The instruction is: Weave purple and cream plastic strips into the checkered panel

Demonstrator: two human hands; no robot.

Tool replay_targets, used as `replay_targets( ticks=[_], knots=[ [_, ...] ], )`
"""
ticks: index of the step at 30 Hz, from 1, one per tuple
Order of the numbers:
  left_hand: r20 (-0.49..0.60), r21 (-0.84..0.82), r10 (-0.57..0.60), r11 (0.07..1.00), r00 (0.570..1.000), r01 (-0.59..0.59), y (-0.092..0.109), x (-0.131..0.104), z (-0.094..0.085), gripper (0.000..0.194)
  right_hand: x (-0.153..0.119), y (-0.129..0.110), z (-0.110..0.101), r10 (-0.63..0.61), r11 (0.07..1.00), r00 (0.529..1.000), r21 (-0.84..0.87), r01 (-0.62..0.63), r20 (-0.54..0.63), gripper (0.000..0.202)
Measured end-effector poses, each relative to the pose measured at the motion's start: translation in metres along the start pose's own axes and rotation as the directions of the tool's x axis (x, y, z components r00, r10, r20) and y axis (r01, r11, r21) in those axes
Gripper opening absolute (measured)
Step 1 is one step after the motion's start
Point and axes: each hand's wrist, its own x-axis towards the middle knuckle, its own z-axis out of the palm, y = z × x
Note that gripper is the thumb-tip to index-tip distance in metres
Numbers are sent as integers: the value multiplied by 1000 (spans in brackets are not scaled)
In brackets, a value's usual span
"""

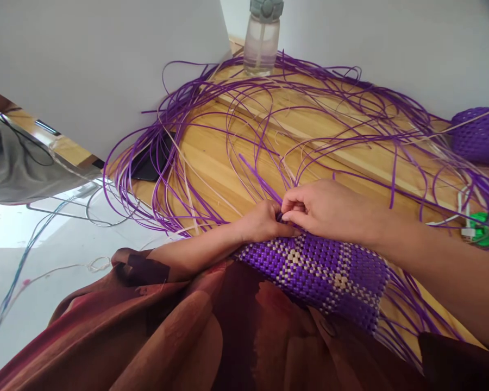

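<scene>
A woven purple panel (318,271) with cream checks and small cream flower shapes lies between my body and the wooden table. At its upper edge my left hand (267,221) is closed, thumb pressed along the weave. My right hand (315,206) meets it there, its thumb and forefinger pinched on a purple strip (264,182) that runs up and left from the fingers. The exact crossing of strips between the fingertips is hidden. Loose purple and cream strands fan out from the panel over the table.
On the wooden table (212,157) stands a clear water bottle (261,46) with a grey lid. A dark phone-like object (149,163) lies under strands at left. A purple woven piece (478,133) and a green object (481,228) with white cables are at right. White partitions rise behind.
</scene>
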Motion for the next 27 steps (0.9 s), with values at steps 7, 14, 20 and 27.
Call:
replay_targets(
  ticks=[7,14,20,27],
  knots=[
    [57,0,75,997,996,-75,-5,3,0,26,-2,-9,13,12,957,991,-286,-51,-136,21],
    [93,99,56,993,994,-65,3,0,-4,31,10,6,12,23,993,986,-113,-42,-163,37],
    [81,128,36,991,996,-47,1,0,-4,33,10,9,9,43,990,988,139,-22,-150,51],
    [44,107,103,989,994,-107,1,1,-5,25,8,3,14,-81,993,986,-92,68,-149,14]
  ],
)
